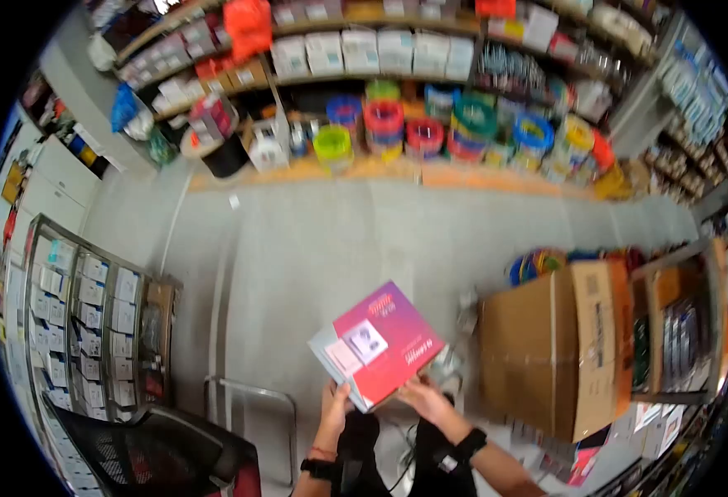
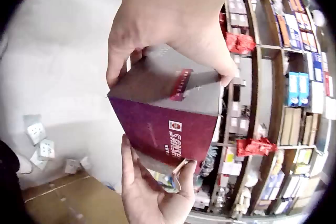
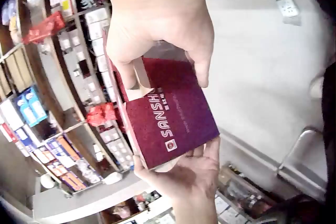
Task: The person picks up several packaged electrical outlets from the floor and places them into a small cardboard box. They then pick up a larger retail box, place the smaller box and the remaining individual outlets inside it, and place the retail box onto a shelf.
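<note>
A red and purple box [image 1: 393,335] with a grey-white end is held up in front of the body, tilted. The left hand [image 1: 333,407] grips its lower left corner, and the right hand [image 1: 430,399] holds its lower right edge. In the left wrist view the left hand [image 2: 168,29] spans the grey side of the box [image 2: 163,127], thumb and fingers on opposite edges; the right hand [image 2: 157,198] grips the other end beside a lifted cardboard flap. The right wrist view has the right hand [image 3: 157,24] pinching that end, its thumb by the flap, with the left hand [image 3: 191,182] opposite.
A large cardboard box [image 1: 525,352] stands at right. At left are a metal rack [image 1: 90,331] and a black mesh chair [image 1: 157,451], with a metal frame [image 1: 252,389] beside them. Coloured wire coils [image 1: 383,116] and stocked shelves line the far wall.
</note>
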### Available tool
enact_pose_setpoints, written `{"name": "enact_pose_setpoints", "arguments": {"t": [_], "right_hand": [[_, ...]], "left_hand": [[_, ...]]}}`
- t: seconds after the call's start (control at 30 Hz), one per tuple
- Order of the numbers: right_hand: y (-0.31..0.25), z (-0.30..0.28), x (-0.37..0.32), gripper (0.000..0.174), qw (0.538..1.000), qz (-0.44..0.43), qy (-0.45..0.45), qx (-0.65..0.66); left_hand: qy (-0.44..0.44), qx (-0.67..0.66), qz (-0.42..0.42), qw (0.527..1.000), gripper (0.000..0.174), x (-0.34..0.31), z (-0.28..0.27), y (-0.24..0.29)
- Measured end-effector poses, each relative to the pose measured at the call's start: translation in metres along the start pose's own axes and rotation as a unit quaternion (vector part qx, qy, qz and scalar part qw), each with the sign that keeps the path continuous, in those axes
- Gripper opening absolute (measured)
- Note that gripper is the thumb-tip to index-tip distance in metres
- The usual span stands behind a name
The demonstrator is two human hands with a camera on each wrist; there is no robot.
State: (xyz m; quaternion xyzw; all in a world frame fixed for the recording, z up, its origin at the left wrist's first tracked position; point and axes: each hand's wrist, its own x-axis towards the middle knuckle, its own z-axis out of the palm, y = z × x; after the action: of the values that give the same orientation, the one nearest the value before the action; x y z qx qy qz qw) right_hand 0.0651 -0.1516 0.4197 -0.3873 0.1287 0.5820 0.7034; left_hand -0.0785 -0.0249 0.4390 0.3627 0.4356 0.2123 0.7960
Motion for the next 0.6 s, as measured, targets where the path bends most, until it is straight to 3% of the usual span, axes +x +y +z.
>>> {"name": "enact_pose_setpoints", "arguments": {"t": [0.07,0.17,0.3,0.37,0.5,0.6], "right_hand": [[0.012,-0.039,0.037,0.045,1.0,0.008,-0.03,-0.002],[0.06,-0.123,0.106,0.042,0.998,0.058,0.011,0.012],[0.15,-0.236,0.205,0.041,0.998,0.043,0.004,0.049],[0.186,-0.265,0.228,0.042,0.998,0.006,0.003,0.07],[0.24,-0.321,0.283,0.043,0.998,0.023,0.026,0.047],[0.26,-0.335,0.304,0.049,0.998,0.001,0.055,0.039]], "left_hand": [[0.005,0.009,-0.034,0.999,0.067,0.036,-0.025,-0.059],[0.006,0.024,-0.085,0.996,0.064,0.098,-0.067,-0.145],[0.014,0.07,-0.123,0.99,0.058,0.18,-0.149,-0.271],[0.013,0.05,-0.132,0.99,0.061,0.201,-0.178,-0.307],[-0.036,0.047,-0.123,0.991,0.055,0.243,-0.227,-0.377],[-0.004,0.082,-0.168,0.982,0.063,0.254,-0.245,-0.402]]}}
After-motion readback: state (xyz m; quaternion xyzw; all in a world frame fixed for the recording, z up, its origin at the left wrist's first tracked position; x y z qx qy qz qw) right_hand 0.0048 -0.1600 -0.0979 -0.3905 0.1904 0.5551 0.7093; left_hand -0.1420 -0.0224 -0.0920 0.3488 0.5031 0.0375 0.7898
